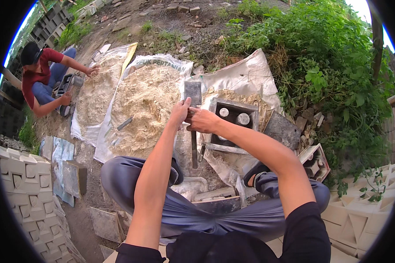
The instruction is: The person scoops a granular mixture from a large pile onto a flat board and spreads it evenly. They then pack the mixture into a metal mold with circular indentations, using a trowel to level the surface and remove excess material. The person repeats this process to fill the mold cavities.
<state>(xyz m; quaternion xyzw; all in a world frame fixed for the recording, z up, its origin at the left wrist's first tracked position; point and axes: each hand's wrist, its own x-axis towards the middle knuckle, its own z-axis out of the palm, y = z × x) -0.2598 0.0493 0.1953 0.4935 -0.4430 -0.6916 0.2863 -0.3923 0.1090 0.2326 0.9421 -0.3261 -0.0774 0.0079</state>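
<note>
Fingers point(191, 117) of the right hand point(202, 120) grasp grey paddle point(192, 90), long axis near–far; left hand point(179, 113) touches, grip I cannot tell. Box mould point(237, 105) just right, right hand nearer.

- The ground point(140, 19) is formed of bare brown earth, and its far part is littered with scattered stones.
- The upper right is filled by dense green plants point(320, 52), at whose foot broken rubble point(310, 122) is heaped.
- A dark upright post point(376, 44) is partly wrapped by leaves.
- The left side is lined by stacked pale blocks point(28, 193) with recessed faces; at the lower right, cream blocks point(360, 221) with angular faces are seen.
- At the upper left, grey blocks point(52, 24) are stacked beside grass point(74, 33).
- The open-air yard is lit by daylight, and bright sky point(359, 6) is glimpsed at the rim.
</note>
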